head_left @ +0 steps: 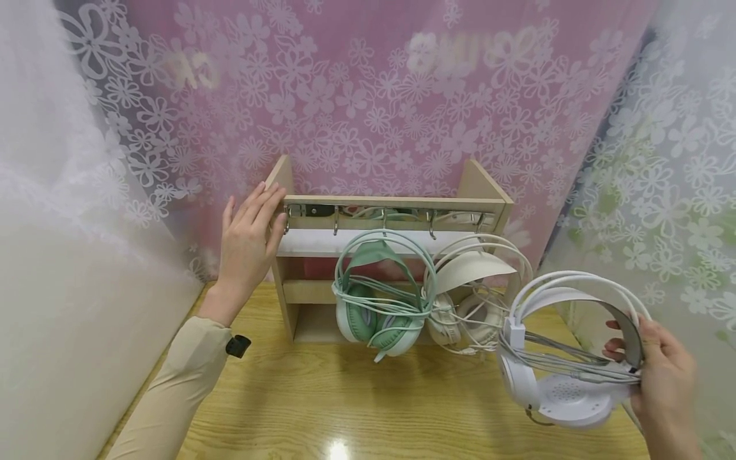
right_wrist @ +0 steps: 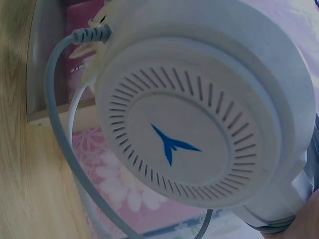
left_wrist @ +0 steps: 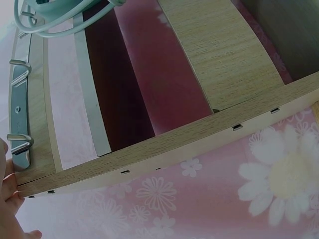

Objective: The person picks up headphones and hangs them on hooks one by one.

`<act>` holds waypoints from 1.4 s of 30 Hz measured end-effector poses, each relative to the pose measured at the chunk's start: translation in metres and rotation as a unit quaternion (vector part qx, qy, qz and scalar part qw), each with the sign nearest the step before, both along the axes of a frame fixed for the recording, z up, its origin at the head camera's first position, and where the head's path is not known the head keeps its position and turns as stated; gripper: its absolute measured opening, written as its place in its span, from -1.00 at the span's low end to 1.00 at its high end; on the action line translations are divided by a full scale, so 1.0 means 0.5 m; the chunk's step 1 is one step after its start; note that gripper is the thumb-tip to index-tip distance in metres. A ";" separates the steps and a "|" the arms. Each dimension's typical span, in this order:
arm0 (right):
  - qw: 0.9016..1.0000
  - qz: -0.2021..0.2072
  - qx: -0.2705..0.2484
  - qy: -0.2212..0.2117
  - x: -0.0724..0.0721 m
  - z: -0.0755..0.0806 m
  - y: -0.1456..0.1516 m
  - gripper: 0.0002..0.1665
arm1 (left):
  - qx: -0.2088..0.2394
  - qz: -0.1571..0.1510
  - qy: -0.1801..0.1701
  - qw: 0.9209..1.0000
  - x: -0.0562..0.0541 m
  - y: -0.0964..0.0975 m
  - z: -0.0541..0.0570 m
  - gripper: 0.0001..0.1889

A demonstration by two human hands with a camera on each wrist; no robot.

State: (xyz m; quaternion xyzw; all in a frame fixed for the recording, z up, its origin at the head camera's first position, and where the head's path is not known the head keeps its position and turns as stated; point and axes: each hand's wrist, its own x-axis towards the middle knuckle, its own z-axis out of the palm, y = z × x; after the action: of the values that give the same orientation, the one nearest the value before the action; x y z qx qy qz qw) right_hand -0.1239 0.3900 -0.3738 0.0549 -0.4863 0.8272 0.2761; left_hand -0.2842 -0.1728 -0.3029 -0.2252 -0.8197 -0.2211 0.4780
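My left hand (head_left: 247,239) rests with extended fingers against the upper left corner of a small wooden rack (head_left: 397,200). In the left wrist view, its fingers (left_wrist: 9,191) touch the rack's end beside the metal hook strip (left_wrist: 20,112). Out to the right, my right hand (head_left: 667,377) grips white headphones (head_left: 575,399) by the headband, with their grey cable wound across the middle. The right wrist view shows one earcup (right_wrist: 174,144) close up, marked with a blue emblem. Mint-green headphones (head_left: 385,254) hang at the rack's middle hook, and cream headphones (head_left: 474,271) hang right of them.
Bare metal hooks (head_left: 336,220) line the rack's left part. A white shelf (head_left: 307,243) runs behind the hooks. Beneath the rack lies a wood-grain tabletop (head_left: 322,396). Flower-patterned pink curtain (head_left: 368,128) covers the back, and pale sheets close both sides.
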 end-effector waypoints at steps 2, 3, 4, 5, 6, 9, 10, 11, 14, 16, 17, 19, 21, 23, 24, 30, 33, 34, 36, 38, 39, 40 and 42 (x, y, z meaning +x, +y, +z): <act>0.999 0.028 -0.006 0.019 -0.001 0.002 -0.008 -0.67 | -0.001 0.001 -0.001 1.000 0.000 -0.001 0.000 -0.57; 0.999 0.040 -0.006 0.028 -0.002 0.003 -0.013 -0.65 | -0.002 0.001 -0.001 1.000 0.000 -0.001 0.000 -0.57; 0.998 0.049 -0.004 0.035 -0.003 0.003 -0.018 -0.65 | -0.002 0.002 0.000 1.000 0.001 -0.001 0.000 -0.57; 0.998 0.053 0.002 0.041 -0.004 0.003 -0.024 -0.64 | -0.002 0.002 0.000 1.000 0.001 -0.001 0.000 -0.57; 0.997 0.056 0.009 0.046 -0.005 0.003 -0.030 -0.63 | -0.001 0.002 0.001 1.000 0.001 -0.001 0.000 -0.57; 0.997 0.050 0.033 0.051 -0.005 0.005 -0.049 -0.64 | -0.001 0.002 0.002 1.000 0.002 -0.002 0.000 -0.57; 0.997 0.046 0.041 0.049 -0.004 0.007 -0.055 -0.65 | 0.000 0.002 0.002 1.000 0.002 -0.002 0.000 -0.57; 0.997 0.046 0.045 0.049 -0.004 0.008 -0.061 -0.65 | 0.001 0.001 0.001 1.000 0.002 -0.002 0.000 -0.57; 0.996 0.048 0.057 0.048 -0.002 0.014 -0.078 -0.65 | 0.000 0.001 0.000 1.000 0.002 -0.002 0.000 -0.57; 0.996 0.047 0.065 0.046 -0.001 0.018 -0.089 -0.64 | 0.001 0.001 0.000 1.000 0.002 -0.002 0.000 -0.57; 0.995 0.049 0.068 0.045 -0.001 0.020 -0.093 -0.64 | 0.000 0.002 0.000 1.000 0.002 -0.002 0.000 -0.57; 0.995 0.045 0.078 0.040 -0.001 0.025 -0.103 -0.65 | -0.001 0.003 0.001 1.000 0.002 -0.002 0.000 -0.57; 0.995 0.042 0.089 0.035 -0.001 0.029 -0.112 -0.65 | -0.002 0.004 0.001 1.000 0.002 -0.002 -0.001 -0.57; 0.994 0.045 0.093 0.031 -0.002 0.032 -0.120 -0.65 | -0.002 0.005 0.000 1.000 0.002 -0.001 -0.001 -0.57; 0.994 0.047 0.097 0.030 -0.003 0.033 -0.124 -0.65 | -0.002 0.005 0.000 1.000 0.002 -0.001 -0.001 -0.57; 0.993 0.053 0.106 0.030 -0.011 0.034 -0.144 -0.65 | -0.003 0.008 -0.001 1.000 0.003 -0.001 -0.003 -0.57; 0.992 0.051 0.113 0.029 -0.013 0.036 -0.154 -0.66 | -0.005 0.009 0.000 1.000 0.003 -0.001 -0.003 -0.57; 0.992 0.049 0.118 0.027 -0.013 0.038 -0.158 -0.66 | -0.005 0.009 0.000 1.000 0.002 -0.001 -0.003 -0.57; 0.991 0.048 0.120 0.028 -0.013 0.040 -0.165 -0.66 | -0.006 0.009 0.001 1.000 0.002 -0.001 -0.003 -0.57; 0.991 0.047 0.121 0.032 -0.014 0.042 -0.173 -0.66 | -0.006 0.008 0.003 1.000 0.002 -0.002 -0.002 -0.57; 0.991 0.046 0.120 0.034 -0.014 0.044 -0.178 -0.66 | -0.006 0.008 0.003 1.000 0.002 -0.002 -0.002 -0.57; 0.991 0.046 0.119 0.037 -0.014 0.045 -0.182 -0.66 | -0.006 0.007 0.004 1.000 0.002 -0.002 -0.001 -0.57; 0.991 0.046 0.117 0.041 -0.015 0.048 -0.190 -0.66 | -0.006 0.006 0.004 1.000 0.002 -0.002 -0.001 -0.57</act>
State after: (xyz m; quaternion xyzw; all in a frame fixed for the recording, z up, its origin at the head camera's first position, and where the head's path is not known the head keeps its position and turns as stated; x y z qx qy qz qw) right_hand -0.1316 0.2951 -0.3498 0.1435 -0.5651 0.7733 0.2491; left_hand -0.2831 -0.1737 -0.3033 -0.2235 -0.8205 -0.2126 0.4813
